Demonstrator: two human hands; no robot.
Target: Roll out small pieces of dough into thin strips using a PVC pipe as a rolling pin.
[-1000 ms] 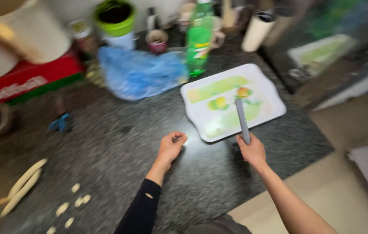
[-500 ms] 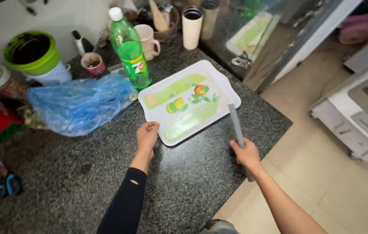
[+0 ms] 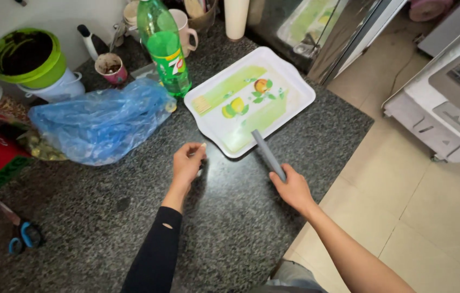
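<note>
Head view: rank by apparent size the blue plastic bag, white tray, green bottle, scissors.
1. blue plastic bag and white tray: look alike in spread, no ranking between them.
2. green bottle
3. scissors, smallest though nearer the camera.

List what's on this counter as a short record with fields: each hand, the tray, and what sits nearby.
left hand: loosely curled, on the counter beside the tray's near corner
right hand: grips a grey stick-like tool whose tip lies over the tray
tray: white, fruit picture, nothing on it
nearby: green bottle, blue plastic bag, scissors
</note>
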